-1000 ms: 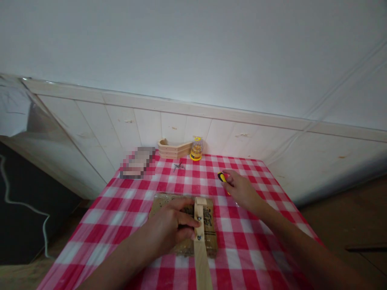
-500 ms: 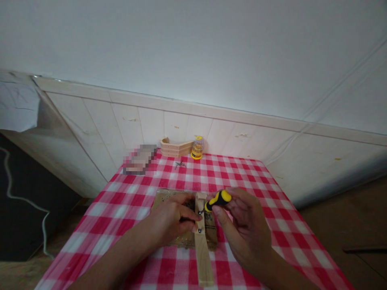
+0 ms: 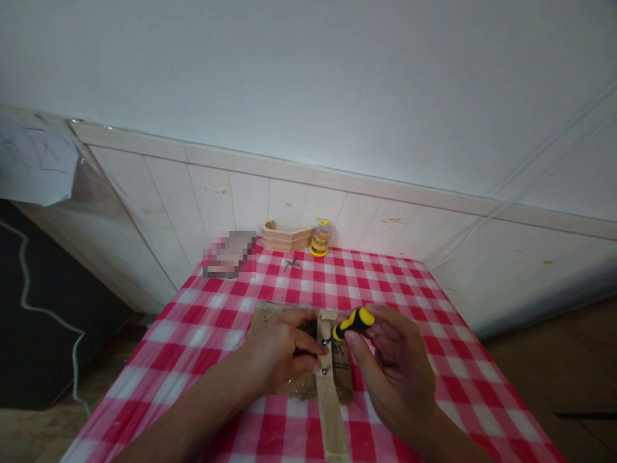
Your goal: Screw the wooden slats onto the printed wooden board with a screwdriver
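Before white panelling (image 3: pixel 366 215), checked cloth (image 3: pixel 376 276) lies — screwdriver (image 3: pixel 355 323) above.

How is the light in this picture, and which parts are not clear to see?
Head view: dim overall, with the floor at right quite dark; head view: the item at the far left of the checkered tablecloth is pixelated; head view: the screwdriver has an unclear tip near the upper screw.

Pretty dim tbh, cool greyish light, can't tell where it's from. The wall (image 3: pixel 308 83) goes dull grey up top, and the floor (image 3: pixel 554 366) at lower right is super murky. Edges look wide-angle stretched. The screwdriver (image 3: pixel 354 323) tip is mushy, plus there's a blocky pixelated patch (image 3: pixel 230 254) at the table's (image 3: pixel 390 276) far left.
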Available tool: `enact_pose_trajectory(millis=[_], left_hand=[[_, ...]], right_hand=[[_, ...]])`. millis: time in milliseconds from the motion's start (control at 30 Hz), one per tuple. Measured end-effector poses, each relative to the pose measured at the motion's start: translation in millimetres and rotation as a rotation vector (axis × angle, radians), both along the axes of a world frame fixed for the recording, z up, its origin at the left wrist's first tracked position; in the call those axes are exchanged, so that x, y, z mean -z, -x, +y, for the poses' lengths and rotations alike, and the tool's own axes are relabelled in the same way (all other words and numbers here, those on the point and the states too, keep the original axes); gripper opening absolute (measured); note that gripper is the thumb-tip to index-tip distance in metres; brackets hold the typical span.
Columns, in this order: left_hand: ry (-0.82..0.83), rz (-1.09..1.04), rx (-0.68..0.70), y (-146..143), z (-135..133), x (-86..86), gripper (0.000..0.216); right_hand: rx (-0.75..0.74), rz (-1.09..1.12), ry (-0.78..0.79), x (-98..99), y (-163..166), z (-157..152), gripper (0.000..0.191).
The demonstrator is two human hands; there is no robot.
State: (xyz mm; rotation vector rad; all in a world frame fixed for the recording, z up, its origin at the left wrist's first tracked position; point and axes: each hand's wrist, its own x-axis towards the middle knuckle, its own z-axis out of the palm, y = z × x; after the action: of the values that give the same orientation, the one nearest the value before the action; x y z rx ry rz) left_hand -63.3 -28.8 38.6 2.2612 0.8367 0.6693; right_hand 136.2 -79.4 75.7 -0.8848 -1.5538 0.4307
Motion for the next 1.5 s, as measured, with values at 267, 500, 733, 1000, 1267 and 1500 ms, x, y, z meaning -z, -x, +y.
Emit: enact_pose_trajectory(millis=[267,500,733,1000,1267,1500], left_hand=[[0.030,-0.008,0.012,0,1,-0.1,0.022],[0.035,-0.029,0.029,-1,0,-0.9,0.024],[0.040,-0.022,0.022,-1,1,-0.6,0.022],[0.028,-0.011,0.004,1,1,3.8,0.025],[0.032,0.024,0.014,1,2,0.0,0.023],[0.030,0.021,-0.001,1,2,3.2,0.024]], right_hand=[[-0.001,0.007,0.017,0.9,-1,-1,0.048],[0.004,-0.050,0.011,2.6,-1,-1,0.047],[-0.004,-0.093,0.005,3.6,0,2,0.053],[0.042,-0.190,-0.009,3.1,-6,6,0.053],[0.037,-0.236,-0.028,1.5,-5,8,0.047],[0.018,-0.229,-0.038,2.1,-5,9,0.055]])
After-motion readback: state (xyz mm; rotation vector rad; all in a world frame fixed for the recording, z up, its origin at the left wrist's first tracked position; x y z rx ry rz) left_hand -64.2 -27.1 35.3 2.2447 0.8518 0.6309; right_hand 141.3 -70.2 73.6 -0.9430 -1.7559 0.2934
